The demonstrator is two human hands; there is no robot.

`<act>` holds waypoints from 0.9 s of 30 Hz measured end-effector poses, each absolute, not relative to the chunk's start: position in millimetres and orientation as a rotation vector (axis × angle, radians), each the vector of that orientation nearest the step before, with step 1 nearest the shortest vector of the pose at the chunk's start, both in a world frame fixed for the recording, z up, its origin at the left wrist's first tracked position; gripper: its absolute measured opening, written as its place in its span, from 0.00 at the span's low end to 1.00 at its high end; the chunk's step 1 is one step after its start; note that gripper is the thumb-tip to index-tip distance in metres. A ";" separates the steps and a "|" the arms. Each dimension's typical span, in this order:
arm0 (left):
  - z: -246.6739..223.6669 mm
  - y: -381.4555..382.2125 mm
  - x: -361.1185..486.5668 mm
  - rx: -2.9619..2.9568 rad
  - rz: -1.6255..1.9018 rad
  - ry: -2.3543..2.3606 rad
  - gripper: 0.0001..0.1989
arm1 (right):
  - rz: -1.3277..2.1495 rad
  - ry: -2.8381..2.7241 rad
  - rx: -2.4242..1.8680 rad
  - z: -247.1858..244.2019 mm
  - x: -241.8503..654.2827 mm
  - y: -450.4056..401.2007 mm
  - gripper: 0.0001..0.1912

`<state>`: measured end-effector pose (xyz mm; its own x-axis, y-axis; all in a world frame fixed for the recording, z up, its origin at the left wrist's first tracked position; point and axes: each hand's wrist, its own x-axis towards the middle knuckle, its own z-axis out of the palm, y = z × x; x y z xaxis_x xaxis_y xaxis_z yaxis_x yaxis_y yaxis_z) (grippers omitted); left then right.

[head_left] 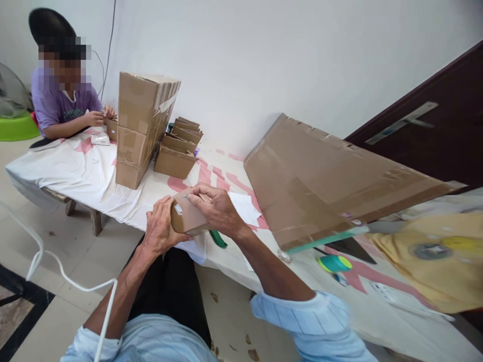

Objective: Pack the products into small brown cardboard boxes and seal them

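Note:
A small brown cardboard box [188,216] with a white label on it is held over the table's near edge. My left hand [161,226] wraps round its left side, thumb beneath. On the box's top, the fingers of my right hand [215,207] are pinched together near a small shiny spot; whether something tiny is between them is too small to tell. A green object [218,239] lies just below my right wrist, and a white paper [244,208] is behind it.
Tall stacked boxes [138,125] and open small boxes [177,153] stand at the left on the cloth-covered table [94,193]. A large cardboard sheet [320,181] leans at the right, near a teal cup [334,263]. A person [62,108] sits at the far left. A white cable [71,281] hangs lower left.

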<state>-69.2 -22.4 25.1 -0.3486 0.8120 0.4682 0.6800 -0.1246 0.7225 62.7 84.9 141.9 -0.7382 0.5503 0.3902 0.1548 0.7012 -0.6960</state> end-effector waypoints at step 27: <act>68.0 -48.1 -89.5 1.503 1.844 1.166 0.11 | 1.787 -1.759 -0.587 114.5 71.5 44.3 0.22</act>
<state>-89.5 -48.1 68.0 -0.2756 0.7986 0.5350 0.1411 -0.5169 0.8443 71.5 44.3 114.5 -0.7478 0.6598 0.0748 -0.0852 0.0163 -0.9962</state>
